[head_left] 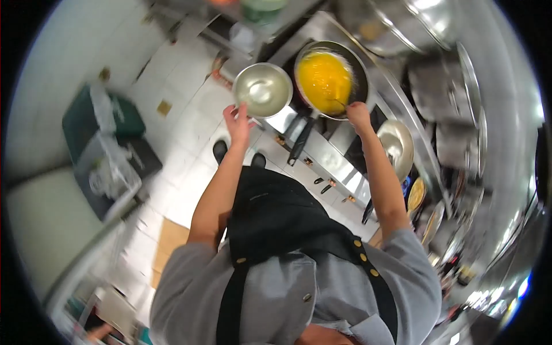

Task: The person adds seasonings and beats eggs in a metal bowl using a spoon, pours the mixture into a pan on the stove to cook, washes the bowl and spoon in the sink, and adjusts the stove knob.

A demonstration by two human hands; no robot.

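Yellow liquid that looks like beaten egg fills much of a dark frying pan on the stove; its black handle points toward me. My right hand is closed at the pan's right edge, on a thin utensil whose tip reaches into the yellow liquid. Left of the pan is a round metal bowl. My left hand touches the bowl's lower left rim, thumb at the rim and other fingers apart and partly curled.
Right of my right hand sits another pan. Large metal pots line the back right. A smaller pan with yellow food is farther right. A dark green bin stands on the floor at left.
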